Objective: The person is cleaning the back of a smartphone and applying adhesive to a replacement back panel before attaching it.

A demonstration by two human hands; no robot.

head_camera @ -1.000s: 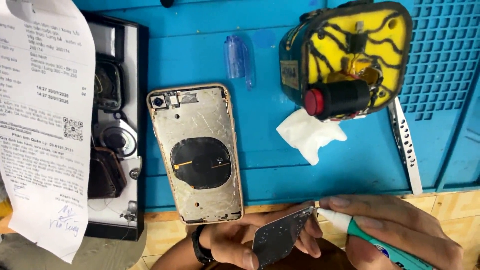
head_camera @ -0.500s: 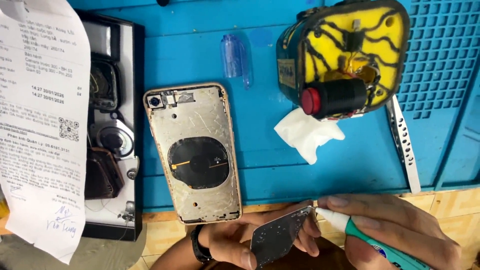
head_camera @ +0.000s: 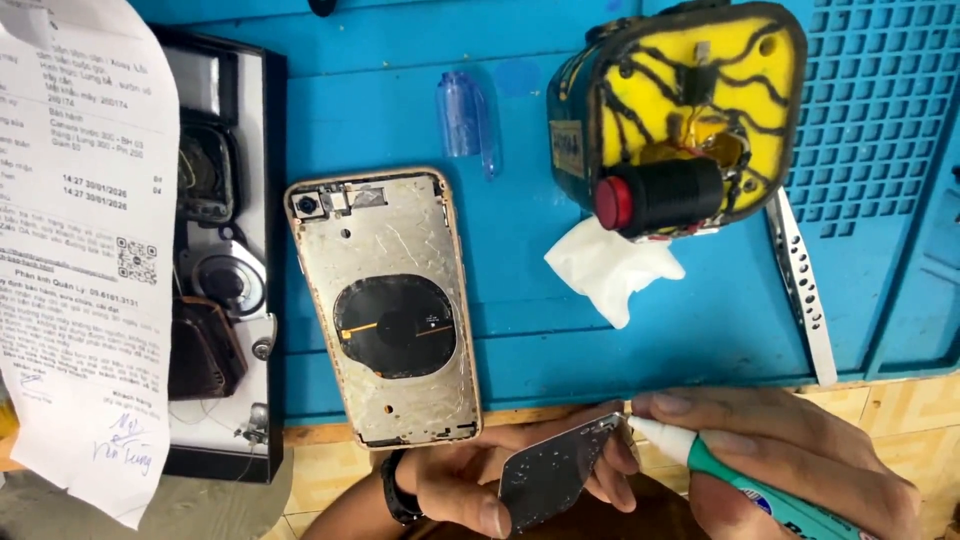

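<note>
Phone housing [head_camera: 385, 310] lies beside parts tray [head_camera: 270, 300], above left hand [head_camera: 470, 480].

Phone repair workshop: blue work mat [head_camera: 620, 350], gutted phone shell [head_camera: 385, 305], parts tray [head_camera: 225, 270], printed ticket [head_camera: 85, 250].

The left hand [head_camera: 470, 480] grips a thin metal plate [head_camera: 555, 475] by its edges, tilted toward the camera. The right hand [head_camera: 790, 455] holds a green tube [head_camera: 745, 480]; its white nozzle touches the plate's upper corner. A stripped phone housing [head_camera: 385, 305] lies on the blue mat [head_camera: 520, 350]. A tray [head_camera: 270, 300] with a paper slip [head_camera: 80, 240] sits left. A tissue [head_camera: 610, 270] and a yellow tool [head_camera: 690, 110] lie right, beside tweezers [head_camera: 800, 290].
</note>
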